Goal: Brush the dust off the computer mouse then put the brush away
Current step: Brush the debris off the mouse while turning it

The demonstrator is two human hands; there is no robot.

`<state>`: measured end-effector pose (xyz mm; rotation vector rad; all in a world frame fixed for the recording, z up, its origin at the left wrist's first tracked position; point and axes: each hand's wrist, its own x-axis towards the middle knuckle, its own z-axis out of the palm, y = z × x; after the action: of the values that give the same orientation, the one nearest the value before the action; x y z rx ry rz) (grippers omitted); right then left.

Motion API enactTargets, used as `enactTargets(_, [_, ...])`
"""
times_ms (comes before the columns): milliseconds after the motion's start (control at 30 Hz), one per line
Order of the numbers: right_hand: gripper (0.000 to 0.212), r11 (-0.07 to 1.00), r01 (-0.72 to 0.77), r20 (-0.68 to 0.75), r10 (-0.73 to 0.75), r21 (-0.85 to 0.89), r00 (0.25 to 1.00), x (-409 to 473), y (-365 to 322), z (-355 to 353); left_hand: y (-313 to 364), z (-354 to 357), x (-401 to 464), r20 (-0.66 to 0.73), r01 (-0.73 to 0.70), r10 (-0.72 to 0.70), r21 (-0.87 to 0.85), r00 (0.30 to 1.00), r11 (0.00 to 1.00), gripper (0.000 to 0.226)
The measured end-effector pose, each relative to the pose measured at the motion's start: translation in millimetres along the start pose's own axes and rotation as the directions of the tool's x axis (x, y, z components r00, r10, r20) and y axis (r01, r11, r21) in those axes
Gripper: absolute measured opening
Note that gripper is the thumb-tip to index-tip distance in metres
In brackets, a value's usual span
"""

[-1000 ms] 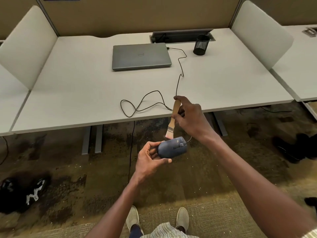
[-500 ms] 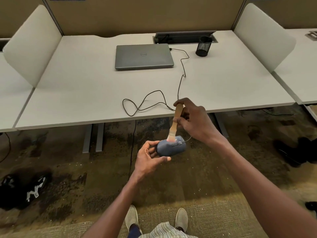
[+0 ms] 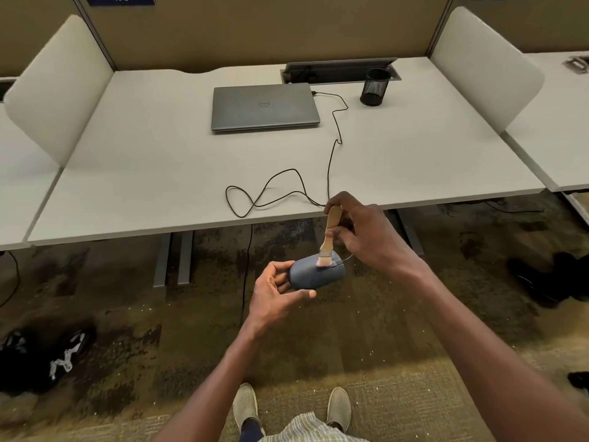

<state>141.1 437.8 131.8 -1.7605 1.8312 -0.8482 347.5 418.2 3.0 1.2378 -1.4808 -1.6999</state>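
Below desk edge: left hand cups grey-blue oval computer mouse, long axis 3–9; right hand pinches wooden brush, bristles touching at 12.

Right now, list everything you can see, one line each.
computer mouse: 1, blue-grey, held off the desk in the left hand
brush: 1, pale wood handle, bristles on the mouse top
cable: 1, black, looped over the desk from the laptop's side
laptop: 1, grey, shut, back of desk
pen cup: 1, black mesh, right of laptop
desk: 1, off-white, in front
side screens: 2, off-white, at the desk's ends
dark shoes: several, black, on the carpet at left and right
left hand: 1, gripping the mouse
right hand: 1, gripping the brush
feet: 2, in pale shoes, bottom edge
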Motion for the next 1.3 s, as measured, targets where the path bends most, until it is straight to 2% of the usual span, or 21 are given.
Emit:
enactTargets(200, [0.032, 1.0, 0.0, -0.085, 0.002, 0.025, 0.996, 6.5, 6.1, -2.0, 3.9, 0.7, -4.0, 0.012, -0.004, 0.004, -0.016, 1.0, 1.0, 0.081])
enactTargets(367, [0.034, 1.0, -0.009, -0.023, 0.01, 0.008, 1.0, 9.0, 9.3, -5.2, 4.7, -1.3, -4.1, 0.024, -0.004, 0.004, -0.017, 1.0, 1.0, 0.078])
enactTargets(533, [0.033, 0.999, -0.005, -0.1, 0.01, 0.046, 0.995, 14.2, 9.9, -3.4, 3.6, -1.8, -4.7, 0.03, -0.003, 0.004, -0.018, 1.0, 1.0, 0.081])
enactTargets(667, [0.036, 0.999, -0.012, -0.002, 0.012, 0.04, 1.0, 13.8, 7.0, -4.5, 5.2, -3.5, -3.7, 0.03, 0.003, -0.003, -0.012, 1.0, 1.0, 0.079])
enactTargets(867, [0.033, 0.999, -0.009, -0.099, 0.013, 0.039, 0.995, 16.9, 9.7, -3.0, 3.5, -3.6, -2.4, 0.028, 0.011, -0.01, -0.021, 1.0, 1.0, 0.073])
enactTargets(1033, [0.035, 0.999, -0.017, -0.015, 0.018, 0.051, 1.0, 12.5, 9.6, -3.0, 3.0, -6.3, 0.5, 0.015, -0.001, 0.001, -0.016, 1.0, 1.0, 0.075])
enactTargets(1200, [0.033, 0.997, -0.028, -0.114, 0.036, 0.068, 0.993, 10.6, 11.8, -5.3, 1.1, -5.7, 0.9, 0.003, 0.006, -0.006, -0.008, 1.0, 1.0, 0.074])
enactTargets(1300, [0.035, 0.997, -0.029, -0.035, 0.031, 0.069, 0.999, 8.8, 10.7, -8.7, 1.0, -5.8, 2.2, 0.001, 0.012, -0.012, -0.018, 1.0, 1.0, 0.072])
